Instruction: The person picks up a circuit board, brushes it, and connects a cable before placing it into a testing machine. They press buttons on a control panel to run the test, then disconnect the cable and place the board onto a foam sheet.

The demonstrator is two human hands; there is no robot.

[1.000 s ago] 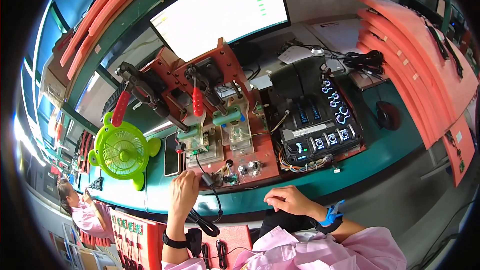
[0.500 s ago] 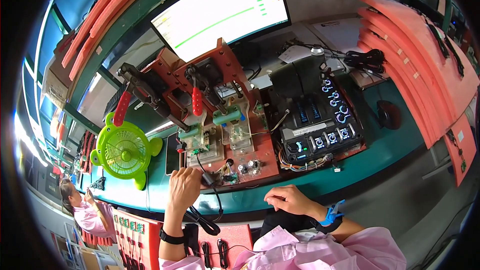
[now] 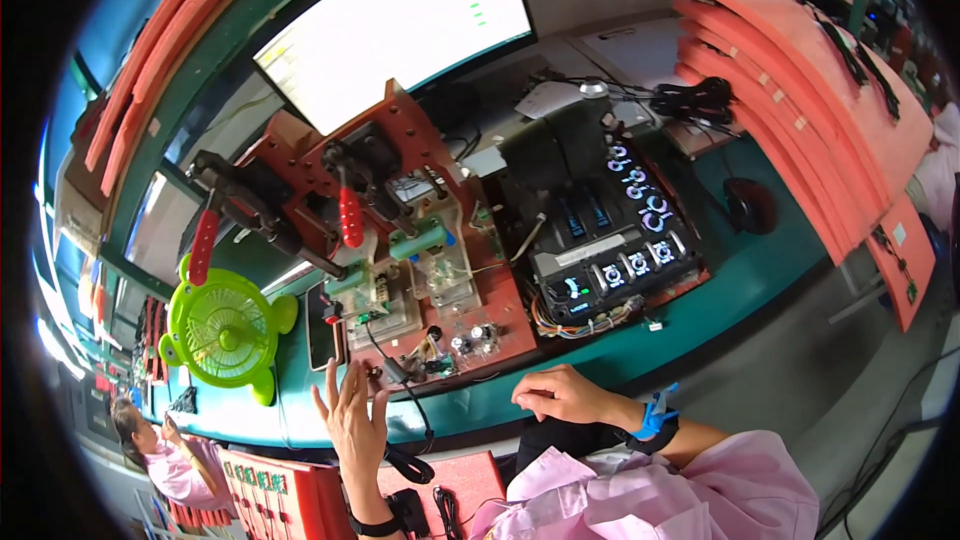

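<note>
My left hand (image 3: 352,422) is raised at the bench's front edge with its fingers spread and nothing in it. Just beyond its fingertips lies a black cable (image 3: 395,370) with a thick barrel, running up to a small green circuit board (image 3: 380,292) in the left clamp fixture. My right hand (image 3: 568,396) rests loosely curled in front of the bench; its fingers are bent together and whatever they may hold is hidden. A blue strap (image 3: 655,414) circles the right wrist. Red-handled toggle clamps (image 3: 349,217) stand over the fixture on a red base (image 3: 515,318).
Right of the fixture sits a black control panel (image 3: 612,252) with lit knobs. A green fan (image 3: 226,332) stands left, beside a phone-like dark slab (image 3: 322,325). Behind is a bright monitor (image 3: 400,30). Red foam sheets (image 3: 790,130) lean at right, near a mouse (image 3: 748,205). A co-worker (image 3: 170,455) sits far left.
My left hand has opened from a closed posture near the cable, spreading its fingers and shifting slightly down. The whole view has shifted, moving the bench leftward. My right hand stays much the same.
</note>
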